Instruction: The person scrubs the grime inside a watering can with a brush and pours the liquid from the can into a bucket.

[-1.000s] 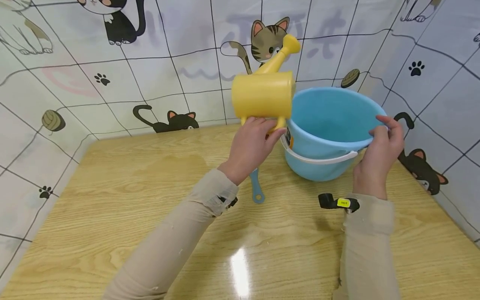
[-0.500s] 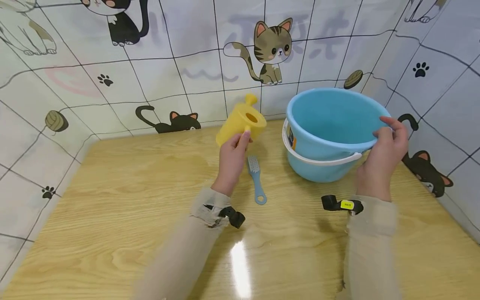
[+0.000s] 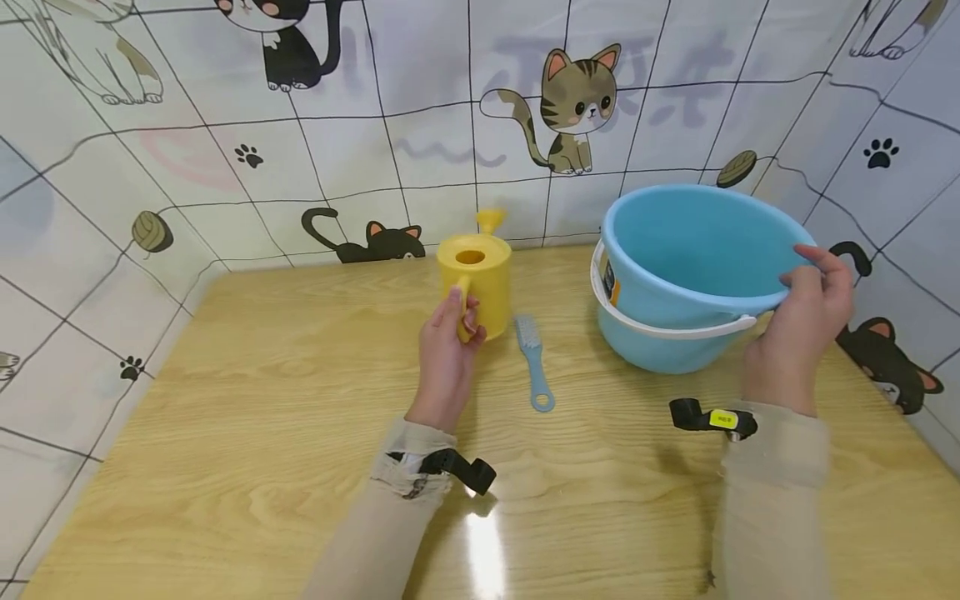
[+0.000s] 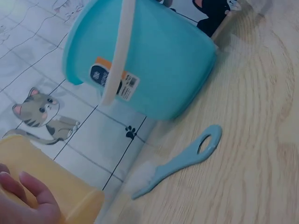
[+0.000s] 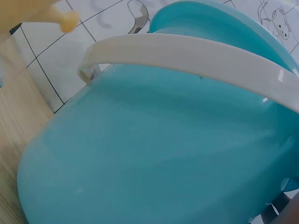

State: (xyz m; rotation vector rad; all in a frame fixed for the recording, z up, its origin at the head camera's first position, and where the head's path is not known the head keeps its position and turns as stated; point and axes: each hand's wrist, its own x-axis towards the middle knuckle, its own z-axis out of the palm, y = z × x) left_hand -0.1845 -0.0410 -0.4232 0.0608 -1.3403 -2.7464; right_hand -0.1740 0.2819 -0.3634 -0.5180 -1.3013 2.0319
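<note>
My left hand point(image 3: 447, 354) grips the handle of a yellow watering can point(image 3: 491, 287). The can is upright, with its round opening on top and its spout toward the back wall; whether its base touches the table, I cannot tell. In the left wrist view, curled fingers point(image 4: 39, 191) show against the yellow can point(image 4: 60, 184). On the right, my right hand point(image 3: 806, 321) pinches the rim of a light blue bucket point(image 3: 660, 354), whose white carrying handle point(image 3: 690, 332) hangs down its near side. That bucket point(image 5: 154, 149) fills most of the right wrist view.
A blue brush point(image 3: 536, 371) with pale bristles lies on the wooden table point(image 3: 285, 442) between the can and the bucket. Walls point(image 3: 427, 133) covered in a cat-print sheet enclose the table at the back and sides.
The left hand has brought the watering can from beside the bucket's rim down and left, turning it from tipped over to upright. The right hand keeps its hold on the bucket.
</note>
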